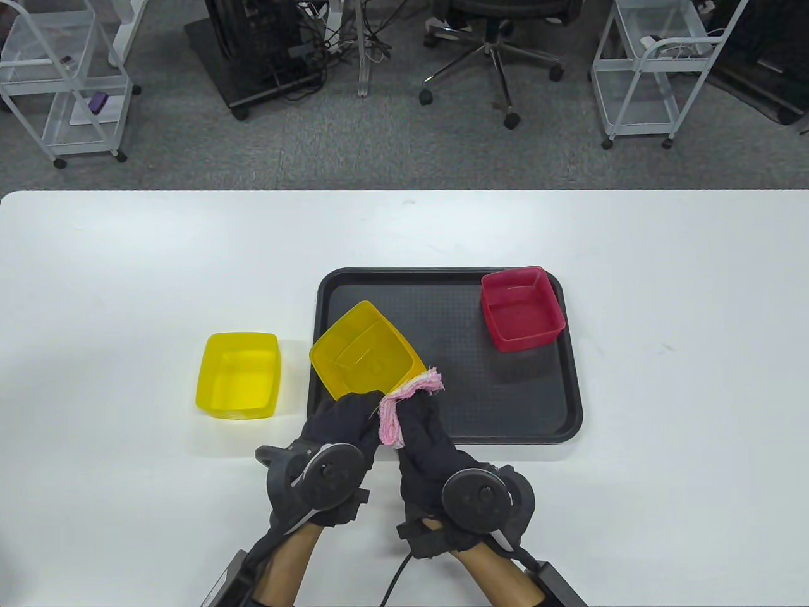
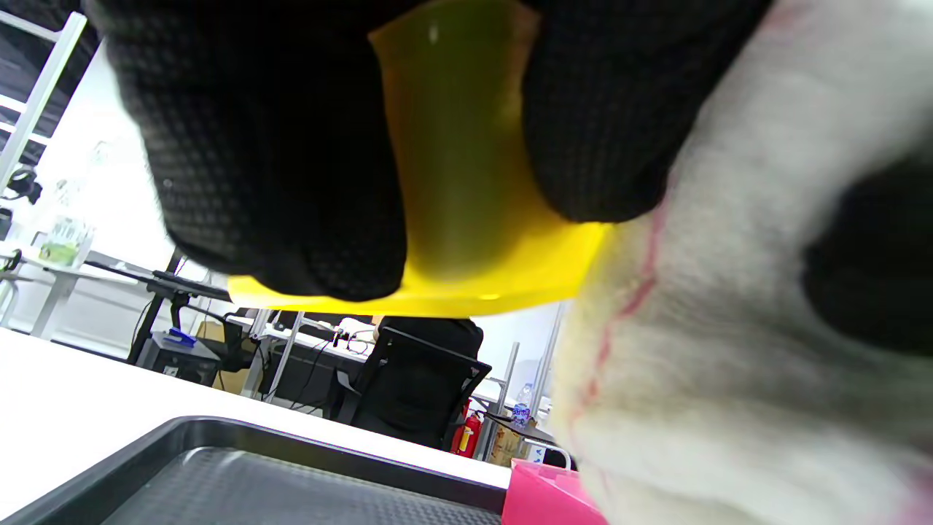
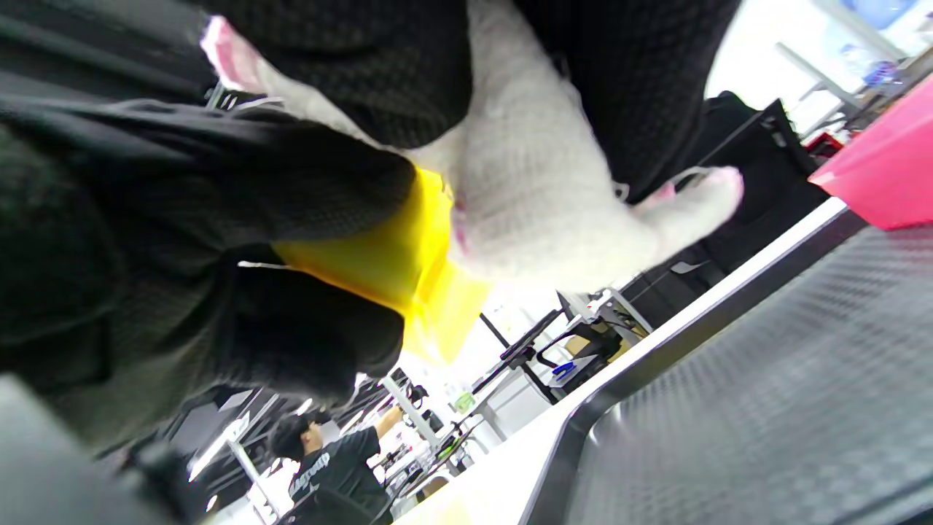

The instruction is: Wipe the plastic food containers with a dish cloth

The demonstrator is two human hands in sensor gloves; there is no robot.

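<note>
our left hand (image 1: 338,420) grips the near edge of a yellow container (image 1: 365,351), lifted and tilted so its opening faces up and away from us, over the tray's near-left corner. in the left wrist view two gloved fingers (image 2: 291,175) wrap the yellow wall, clamping it firmly. our right hand (image 1: 422,430) holds the dish cloth (image 1: 407,398), a bunched white-and-pink wad, pressed against the container's near-right corner. in the right wrist view the cloth (image 3: 525,182) sits between the right fingers (image 3: 379,65) and the yellow plastic, touching it.

outward: the black tray (image 1: 455,423) lies on the white table (image 1: 663,379). a red container (image 1: 522,308) stands upright in the tray's far-right corner, well apart from the hands. a second yellow container (image 1: 239,375) stands upright on the table just left of the tray, off it.

our reading: we are mid-wipe on the held yellow container, working its outer edge or rim. whether the inside is done we cannot tell. the one off the tray may be finished, the red one likely waits.

next move, as we judge it: keep the left grip steady, run the cloth along the rim and into the cavity, turning the container as needed. thin plastic will flex, so moderate pressure.
</note>
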